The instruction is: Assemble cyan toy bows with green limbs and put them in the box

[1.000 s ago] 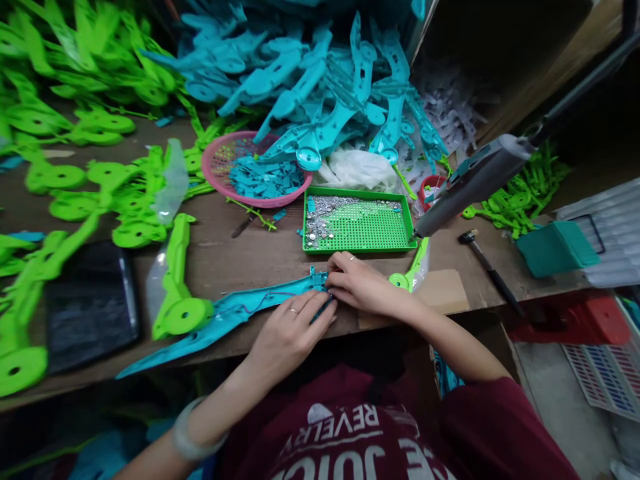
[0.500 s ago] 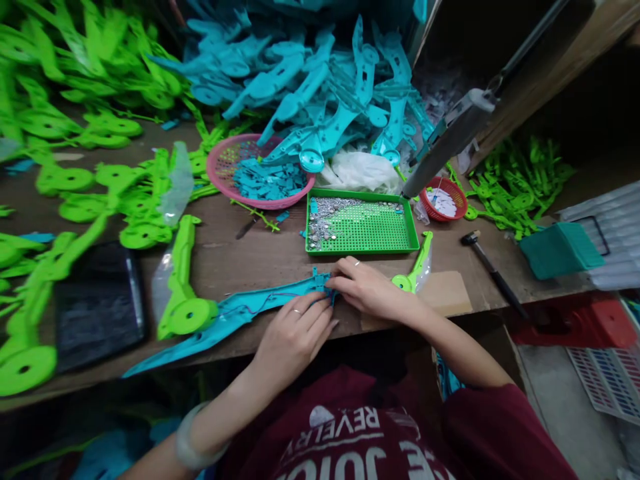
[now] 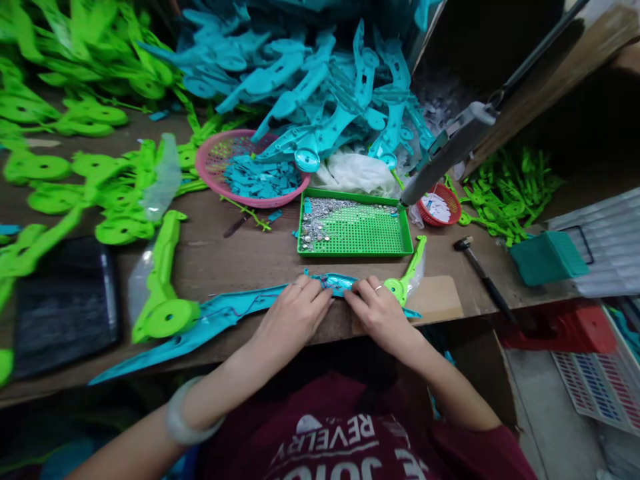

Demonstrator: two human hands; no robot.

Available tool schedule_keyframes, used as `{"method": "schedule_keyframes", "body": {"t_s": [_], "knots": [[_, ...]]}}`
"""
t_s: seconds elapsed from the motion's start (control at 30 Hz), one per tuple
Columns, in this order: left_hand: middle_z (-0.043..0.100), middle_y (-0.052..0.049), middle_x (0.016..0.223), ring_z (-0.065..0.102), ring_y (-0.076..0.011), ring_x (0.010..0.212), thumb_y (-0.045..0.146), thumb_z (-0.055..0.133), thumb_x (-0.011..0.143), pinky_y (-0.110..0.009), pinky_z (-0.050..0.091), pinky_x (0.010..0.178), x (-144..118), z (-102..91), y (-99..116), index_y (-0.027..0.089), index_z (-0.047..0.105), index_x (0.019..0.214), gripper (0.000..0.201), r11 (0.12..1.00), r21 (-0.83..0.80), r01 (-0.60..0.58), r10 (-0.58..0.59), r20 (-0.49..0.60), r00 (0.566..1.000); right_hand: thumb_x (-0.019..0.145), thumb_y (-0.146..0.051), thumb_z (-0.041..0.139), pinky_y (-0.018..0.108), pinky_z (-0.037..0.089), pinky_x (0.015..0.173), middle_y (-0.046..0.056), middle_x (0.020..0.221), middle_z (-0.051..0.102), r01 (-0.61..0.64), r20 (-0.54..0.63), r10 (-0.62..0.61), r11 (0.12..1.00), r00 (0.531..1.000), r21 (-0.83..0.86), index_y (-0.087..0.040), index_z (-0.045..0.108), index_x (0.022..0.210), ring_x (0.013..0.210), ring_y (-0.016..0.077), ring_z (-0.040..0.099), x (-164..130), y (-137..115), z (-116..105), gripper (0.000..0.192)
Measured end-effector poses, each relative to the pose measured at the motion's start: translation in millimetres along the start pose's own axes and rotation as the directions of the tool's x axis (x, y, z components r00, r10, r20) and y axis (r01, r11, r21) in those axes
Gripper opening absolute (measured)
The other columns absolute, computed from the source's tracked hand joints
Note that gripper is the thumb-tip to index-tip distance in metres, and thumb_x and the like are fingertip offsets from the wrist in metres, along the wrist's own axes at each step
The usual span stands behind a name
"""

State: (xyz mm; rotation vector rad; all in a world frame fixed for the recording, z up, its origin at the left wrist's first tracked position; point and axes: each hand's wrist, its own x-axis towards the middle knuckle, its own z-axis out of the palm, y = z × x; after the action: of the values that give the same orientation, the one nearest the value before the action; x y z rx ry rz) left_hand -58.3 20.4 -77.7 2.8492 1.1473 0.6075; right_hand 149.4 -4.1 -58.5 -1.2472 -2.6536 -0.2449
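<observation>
A long teal plastic blade-shaped part (image 3: pixel 220 319) lies along the table's front edge, with a thin purple cord along it. My left hand (image 3: pixel 293 317) presses on it from the left, fingers bent on its middle section. My right hand (image 3: pixel 380 313) holds the same part from the right, fingertips close to those of the left hand. A green plastic part (image 3: pixel 407 277) lies just beyond my right hand. A green tray (image 3: pixel 355 230) with small metal screws sits behind both hands.
A pink basket (image 3: pixel 250 170) of teal pieces, heaps of teal parts (image 3: pixel 320 87) and green parts (image 3: pixel 75 153), a hanging power screwdriver (image 3: pixel 450 150), a small red basket (image 3: pixel 440 205), a hammer (image 3: pixel 483 273), a black tablet (image 3: pixel 63 303), and a teal box (image 3: pixel 547 257).
My hands shifted apart on the teal part: the right hand moved right and nearer the table edge, the left hand moved up onto the part. The hanging screwdriver swung up and away.
</observation>
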Motion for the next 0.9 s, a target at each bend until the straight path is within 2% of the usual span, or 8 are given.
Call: {"method": "schedule_keyframes", "body": {"t_s": [0.13,0.23,0.33,0.43,0.53,0.63,0.73,0.9], "knots": [[0.068,-0.016,0.108,0.064,-0.0273,0.094,0.015,0.037,0.102,-0.039,0.056,0.078,1.6,-0.4,-1.6,0.013,0.067,0.102,0.03,0.999,-0.002,-0.042,0.042,-0.001,0.999,0.099,-0.012,0.049,0.039,0.047,0.07,0.012,0.097,0.063,-0.038,0.125,0.043,0.998,0.991,-0.044,-0.011,0.068,0.107,0.088,0.0257,0.051,1.5,-8.2,-4.1,0.021],[0.071,-0.014,0.115,0.066,-0.0255,0.099,0.009,0.033,0.101,-0.039,0.056,0.082,-0.2,2.2,-3.9,0.013,0.066,0.11,0.035,0.994,-0.021,-0.104,0.104,0.007,0.995,0.1,-0.012,0.046,0.039,0.047,0.072,0.013,0.099,0.064,-0.002,0.057,-0.003,0.996,0.998,0.087,-0.01,0.064,0.119,0.089,0.0254,0.051,-4.0,-1.4,-9.1,0.027],[0.073,-0.012,0.112,0.067,-0.0255,0.098,0.008,0.037,0.099,-0.039,0.056,0.083,-2.2,4.3,-5.1,0.012,0.066,0.113,0.033,0.993,-0.013,-0.121,0.121,-0.005,0.993,0.101,-0.015,0.044,0.039,0.048,0.077,0.012,0.099,0.066,-0.097,-0.063,0.12,0.952,0.991,0.289,-0.013,0.066,0.115,0.088,0.0236,0.052,-7.0,15.5,-12.3,0.026],[0.074,-0.012,0.11,0.067,-0.0255,0.095,0.008,0.04,0.099,-0.039,0.056,0.082,-2.5,5.0,-4.8,0.013,0.067,0.112,0.03,0.991,0.018,-0.135,0.135,-0.038,0.99,0.102,-0.019,0.046,0.04,0.048,0.083,0.011,0.098,0.065,-0.194,0.0,0.209,0.907,0.978,0.375,-0.016,0.067,0.103,0.093,0.0241,0.052,3.5,31.2,-11.0,0.021],[0.074,-0.013,0.107,0.067,-0.0257,0.092,0.009,0.042,0.099,-0.039,0.056,0.081,-2.0,4.9,-3.9,0.012,0.068,0.107,0.028,0.988,0.044,-0.149,0.153,-0.082,0.985,0.101,-0.021,0.051,0.037,0.046,0.084,0.01,0.096,0.063,-0.152,0.144,0.102,0.902,0.984,0.404,-0.017,0.067,0.098,0.095,0.0236,0.05,25.2,38.4,-6.7,0.017],[0.075,-0.012,0.106,0.067,-0.0251,0.093,0.007,0.041,0.099,-0.038,0.056,0.083,-2.5,4.2,-2.7,0.012,0.068,0.106,0.029,0.987,0.059,-0.149,0.154,-0.103,0.983,0.101,-0.017,0.051,0.033,0.043,0.079,0.007,0.091,0.059,-0.092,0.23,-0.007,0.905,0.973,0.415,-0.016,0.065,0.092,0.09,0.0211,0.048,44.2,38.9,-4.8,0.017],[0.075,-0.012,0.106,0.067,-0.0247,0.091,0.003,0.04,0.097,-0.037,0.055,0.081,-3.4,3.3,-1.4,0.011,0.068,0.106,0.031,0.987,0.073,-0.144,0.151,-0.107,0.983,0.1,-0.014,0.051,0.031,0.042,0.077,0.006,0.09,0.058,-0.058,0.246,-0.043,0.919,0.968,0.389,-0.016,0.064,0.09,0.089,0.0205,0.047,49.8,36.0,-5.3,0.017],[0.075,-0.012,0.106,0.066,-0.0247,0.091,0.0,0.04,0.094,-0.036,0.053,0.079,-3.8,1.9,0.8,0.012,0.068,0.108,0.034,0.993,0.033,-0.113,0.116,-0.101,0.988,0.1,-0.014,0.049,0.032,0.04,0.073,0.008,0.089,0.056,-0.068,0.189,0.015,0.959,0.982,0.275,-0.017,0.066,0.09,0.09,0.0221,0.045,38.0,27.5,-1.6,0.02]]}}
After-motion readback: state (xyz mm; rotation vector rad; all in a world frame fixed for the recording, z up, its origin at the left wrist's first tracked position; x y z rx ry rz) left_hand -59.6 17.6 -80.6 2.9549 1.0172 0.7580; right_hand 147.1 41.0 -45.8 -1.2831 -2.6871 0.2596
